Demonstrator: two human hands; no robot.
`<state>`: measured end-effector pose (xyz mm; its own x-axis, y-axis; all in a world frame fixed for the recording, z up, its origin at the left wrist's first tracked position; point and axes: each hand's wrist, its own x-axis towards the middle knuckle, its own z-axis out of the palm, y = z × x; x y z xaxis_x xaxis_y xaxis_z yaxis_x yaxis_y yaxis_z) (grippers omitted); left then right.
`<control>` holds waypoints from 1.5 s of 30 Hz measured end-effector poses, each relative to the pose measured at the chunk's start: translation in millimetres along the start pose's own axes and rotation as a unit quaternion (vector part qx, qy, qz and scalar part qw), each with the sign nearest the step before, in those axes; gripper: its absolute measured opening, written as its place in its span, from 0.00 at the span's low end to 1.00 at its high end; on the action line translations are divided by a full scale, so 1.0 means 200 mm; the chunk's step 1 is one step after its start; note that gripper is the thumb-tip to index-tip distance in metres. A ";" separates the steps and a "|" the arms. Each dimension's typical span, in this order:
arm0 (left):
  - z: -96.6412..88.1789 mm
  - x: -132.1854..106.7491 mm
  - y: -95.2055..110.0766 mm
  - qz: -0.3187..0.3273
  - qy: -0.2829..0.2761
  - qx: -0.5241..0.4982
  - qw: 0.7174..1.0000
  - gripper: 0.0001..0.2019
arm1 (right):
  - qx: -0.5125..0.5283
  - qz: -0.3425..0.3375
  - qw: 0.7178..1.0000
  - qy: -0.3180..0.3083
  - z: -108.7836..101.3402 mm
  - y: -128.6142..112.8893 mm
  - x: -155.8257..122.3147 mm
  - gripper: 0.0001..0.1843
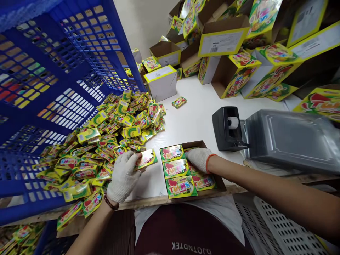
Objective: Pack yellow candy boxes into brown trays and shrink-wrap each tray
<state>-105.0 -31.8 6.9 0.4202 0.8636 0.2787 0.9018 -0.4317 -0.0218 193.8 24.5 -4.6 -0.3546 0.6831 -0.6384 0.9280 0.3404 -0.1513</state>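
My left hand [123,177], in a white knitted glove, pinches a small yellow-green candy box [147,158] above the white table, beside the heap. To the right lies a shallow open carton [223,187] at the table's front edge. "TWINS" candy boxes [176,168] stand in a column along its left side, with more lying lower on the right. My right hand [199,158], gloved too, reaches down into the carton's right part. Its fingers are together and curled; the fingertips and whatever they grip are hidden among the boxes.
A large heap of small candy boxes [106,141] spills from a tipped blue plastic crate [106,42] on the left. One loose box [179,102] lies apart. A black tape dispenser [228,127] and a clear-wrapped grey bundle [289,138] stand right. Open cartons [236,76] pile up behind.
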 end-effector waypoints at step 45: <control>0.24 0.08 0.46 0.000 0.019 -0.117 0.993 0.25 | -0.176 0.053 0.969 0.165 0.21 -0.06 -0.08 0.26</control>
<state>-9.7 -45.4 -37.5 0.4113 0.8557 0.3139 0.8518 -0.4835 0.2018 192.2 -17.9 -24.3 -0.3306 0.8761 -0.3509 0.8856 0.4165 0.2056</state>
